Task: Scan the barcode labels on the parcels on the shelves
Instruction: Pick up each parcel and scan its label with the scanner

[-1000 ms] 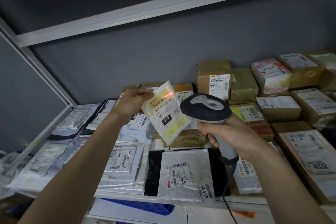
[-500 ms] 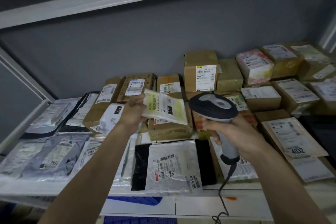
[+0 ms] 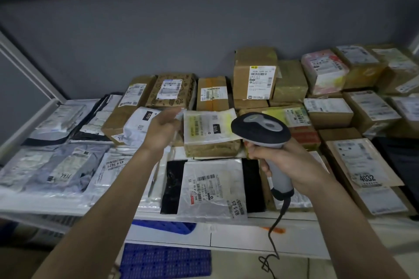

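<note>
Right hand (image 3: 292,165), lower right of centre, was clenched round the pale handle of the barcode scanner (image 3: 264,133). Handle's long axis ran from lower right up toward frame centre; the dark head tilted up and left, its nose aimed toward the middle of the shelf (image 3: 226,233). Scanner cable (image 3: 275,229) dropped from the handle base toward the bottom edge.

Left hand (image 3: 162,130), just left of centre, was relaxed with fingers loosely extended, fingertips at the left edge of the yellow-tinted flat parcel (image 3: 209,125); whether they touched it or stood just clear, could not tell. That parcel lay flat on a brown box (image 3: 212,149) at frame centre, long axis left to right, label up, black "010" tag reading sideways.

White bag (image 3: 138,127) with another "010" tag sat left of the hand. Silver mailer (image 3: 210,190) marked "83-5-25" lay on the shelf's front edge, below centre. Cardboard boxes stacked toward the upper right.
</note>
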